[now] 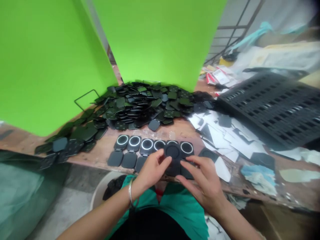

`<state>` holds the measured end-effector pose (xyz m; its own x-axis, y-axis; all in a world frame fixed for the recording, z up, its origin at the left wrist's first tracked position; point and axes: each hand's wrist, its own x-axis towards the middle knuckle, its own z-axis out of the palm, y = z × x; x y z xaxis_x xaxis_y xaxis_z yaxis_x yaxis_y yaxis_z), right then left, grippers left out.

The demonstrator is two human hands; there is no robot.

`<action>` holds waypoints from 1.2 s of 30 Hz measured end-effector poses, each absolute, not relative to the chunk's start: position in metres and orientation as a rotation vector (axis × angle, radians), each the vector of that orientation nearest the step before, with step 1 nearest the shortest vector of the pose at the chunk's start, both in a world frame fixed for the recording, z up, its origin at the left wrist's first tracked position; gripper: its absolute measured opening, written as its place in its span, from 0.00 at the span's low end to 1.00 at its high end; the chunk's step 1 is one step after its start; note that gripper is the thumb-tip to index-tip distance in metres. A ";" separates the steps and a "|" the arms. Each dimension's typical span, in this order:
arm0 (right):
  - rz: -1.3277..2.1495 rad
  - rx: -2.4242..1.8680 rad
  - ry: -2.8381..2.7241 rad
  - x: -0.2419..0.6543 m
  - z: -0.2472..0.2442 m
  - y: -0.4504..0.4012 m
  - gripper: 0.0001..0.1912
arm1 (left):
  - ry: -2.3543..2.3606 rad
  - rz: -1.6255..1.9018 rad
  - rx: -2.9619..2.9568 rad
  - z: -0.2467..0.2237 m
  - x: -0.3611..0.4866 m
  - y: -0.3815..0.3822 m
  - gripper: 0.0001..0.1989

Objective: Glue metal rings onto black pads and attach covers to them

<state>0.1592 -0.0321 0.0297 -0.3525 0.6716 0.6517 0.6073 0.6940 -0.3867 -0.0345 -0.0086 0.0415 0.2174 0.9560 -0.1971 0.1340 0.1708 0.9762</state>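
Note:
A black hinged two-panel piece (172, 151), with a round recess in its upper panel, is held over the near edge of the table. My left hand (153, 170) pinches its left side between thumb and fingers. On its right side, the fingertips and thumb of my right hand (206, 181) grip the lower panel. Behind and beside it lies a row of similar unfolded pieces (130, 160), their upper panels carrying white rings (135, 141). The held piece and my hands partly cover that row.
A large heap of black square panels (140, 106) lies behind the row. White sheets and scraps (232, 136) spread to the right, near a black slotted crate (272, 103) and a blue cloth (260, 176). Green boards (160, 40) stand behind. Below the edge is a white bucket (98, 190).

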 end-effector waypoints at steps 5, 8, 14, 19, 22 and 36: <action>0.306 -0.993 -2.159 0.120 0.046 -0.007 0.15 | 1.327 0.629 1.791 0.056 -0.073 -0.028 0.04; 0.585 -0.966 -2.135 0.099 0.048 0.007 0.06 | 1.361 0.661 1.739 0.058 -0.094 -0.035 0.11; 1.113 -1.246 -1.743 0.072 0.047 0.029 0.11 | 1.934 0.883 1.636 0.031 -0.171 -0.023 0.27; 1.563 -1.347 -1.414 0.054 0.039 0.043 0.17 | 2.123 0.717 1.622 0.003 -0.215 -0.010 0.33; 1.633 -1.339 -1.377 0.046 0.036 0.050 0.17 | 2.080 0.700 1.585 0.001 -0.224 -0.006 0.40; 1.913 -1.312 -1.197 0.043 0.046 0.045 0.22 | 1.314 0.946 0.832 0.031 -0.237 -0.022 0.27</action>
